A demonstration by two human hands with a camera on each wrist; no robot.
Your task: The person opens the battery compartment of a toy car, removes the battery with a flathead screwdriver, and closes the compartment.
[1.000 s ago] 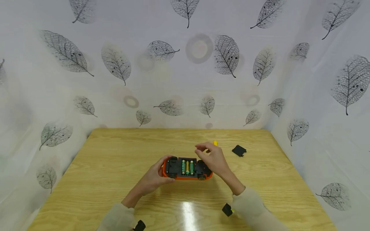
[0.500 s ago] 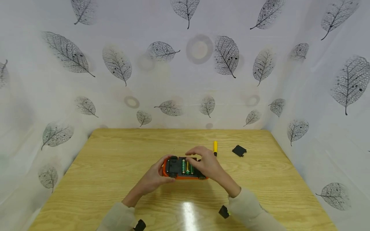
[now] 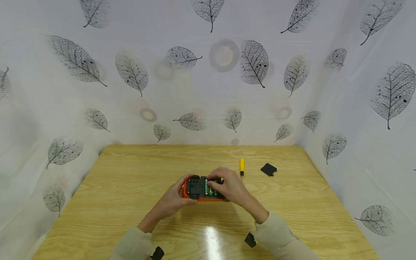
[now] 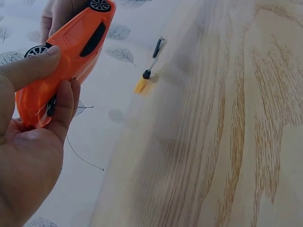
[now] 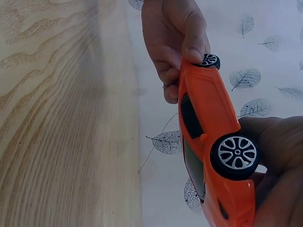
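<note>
My left hand [image 3: 172, 199] grips one end of an orange toy car [image 4: 71, 52], held upside down above the table. In the left wrist view the thumb lies along its side and the fingers curl under the roof. The car's black underside [image 3: 195, 187] faces up, with an uncovered battery compartment. Green-and-gold batteries [image 3: 206, 188] lie side by side in it. My right hand [image 3: 232, 186] is over the compartment, thumb and fingertips bent down at the batteries. Whether they pinch one cannot be seen. In the right wrist view the car's body hides those fingertips.
A yellow-handled screwdriver [image 3: 242, 166] lies on the wooden table [image 3: 136, 169] beyond the right hand. To its right is a black battery cover [image 3: 269, 169]. A thin wire [image 4: 83, 158] trails from the car. A leaf-patterned white curtain [image 3: 208, 94] hangs behind the table.
My right hand has moved left and down, from above the car's right end to the batteries, bringing the screwdriver fully into sight. The left hand and car have stayed nearly still.
</note>
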